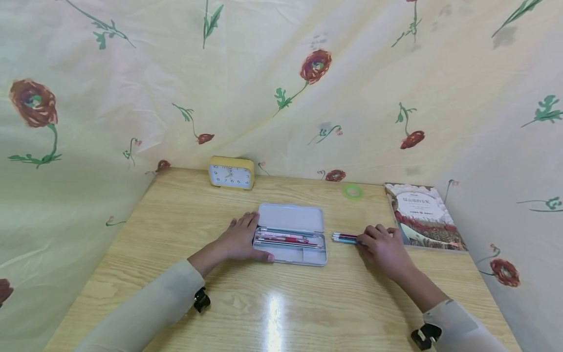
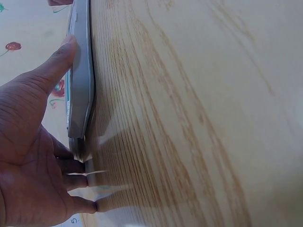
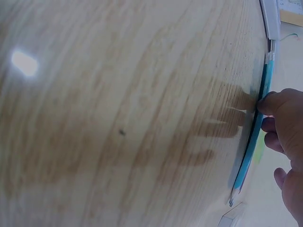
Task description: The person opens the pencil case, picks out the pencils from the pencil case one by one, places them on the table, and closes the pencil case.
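Observation:
In the head view a flat white pencil case (image 1: 290,217) lies with its lid folded back. Its tray holds several pencils and a red pen (image 1: 292,239). My left hand (image 1: 239,239) rests at the case's left side, its thumb on the front edge. The left wrist view shows that thumb (image 2: 61,56) against the case's grey side wall (image 2: 83,90), with the other fingers spread past the corner, touching the table. To the right of the case, my right hand (image 1: 384,249) pinches a small bunch of pencils (image 1: 343,238) low on the table. A teal pencil (image 3: 251,142) shows nearest in the right wrist view.
A yellow clock (image 1: 231,172) stands at the back left of the wooden table (image 1: 308,298). Behind the pencils lies a green tape roll (image 1: 353,191). A picture book (image 1: 424,215) lies at the right edge. Flowered cloth (image 1: 264,98) hangs around the table.

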Demonstrator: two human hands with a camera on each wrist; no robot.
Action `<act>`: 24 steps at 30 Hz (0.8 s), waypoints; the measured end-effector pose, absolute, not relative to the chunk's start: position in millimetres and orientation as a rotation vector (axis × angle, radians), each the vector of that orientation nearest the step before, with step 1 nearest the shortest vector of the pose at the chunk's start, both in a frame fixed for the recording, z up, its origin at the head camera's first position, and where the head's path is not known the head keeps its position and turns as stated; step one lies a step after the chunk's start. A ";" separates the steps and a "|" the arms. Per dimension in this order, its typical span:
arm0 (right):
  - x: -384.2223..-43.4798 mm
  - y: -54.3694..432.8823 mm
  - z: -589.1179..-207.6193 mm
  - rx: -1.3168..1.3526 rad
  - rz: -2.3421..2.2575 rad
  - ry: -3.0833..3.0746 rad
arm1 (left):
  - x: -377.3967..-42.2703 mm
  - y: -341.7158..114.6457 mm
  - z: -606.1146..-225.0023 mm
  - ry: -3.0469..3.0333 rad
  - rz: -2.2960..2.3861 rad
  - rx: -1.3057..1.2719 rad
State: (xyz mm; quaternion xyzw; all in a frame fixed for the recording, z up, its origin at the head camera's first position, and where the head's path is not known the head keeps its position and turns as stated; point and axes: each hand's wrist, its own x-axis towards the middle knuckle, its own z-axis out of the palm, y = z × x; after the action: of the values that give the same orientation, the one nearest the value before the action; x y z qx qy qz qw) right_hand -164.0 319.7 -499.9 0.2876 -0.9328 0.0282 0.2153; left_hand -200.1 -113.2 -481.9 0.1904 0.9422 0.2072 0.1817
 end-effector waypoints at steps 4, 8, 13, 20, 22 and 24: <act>-163.7 318.9 -499.0 0.798 0.082 -2.598 | -199.8 -113.7 -481.7 2.657 0.587 0.534; -164.0 318.7 -498.9 0.804 0.085 -2.590 | -199.7 -114.1 -482.2 2.655 0.591 0.531; -165.1 317.5 -498.9 0.812 0.082 -2.570 | -199.4 -114.4 -482.7 2.653 0.591 0.531; -169.5 300.8 -489.4 0.825 0.129 -2.603 | -200.1 -114.4 -482.1 2.651 0.582 0.525; -172.0 291.8 -485.7 0.835 0.150 -2.629 | -200.5 -114.2 -482.0 2.648 0.590 0.526; -175.1 281.9 -483.3 0.845 0.165 -2.654 | -200.5 -113.9 -482.3 2.646 0.597 0.529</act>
State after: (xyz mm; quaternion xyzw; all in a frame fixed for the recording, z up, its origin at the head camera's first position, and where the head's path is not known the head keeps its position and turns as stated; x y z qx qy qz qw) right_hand -175.1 281.9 -483.3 0.2983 -0.9365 0.0581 0.1747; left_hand -200.5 -113.9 -482.3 0.1878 0.9405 0.2120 0.1878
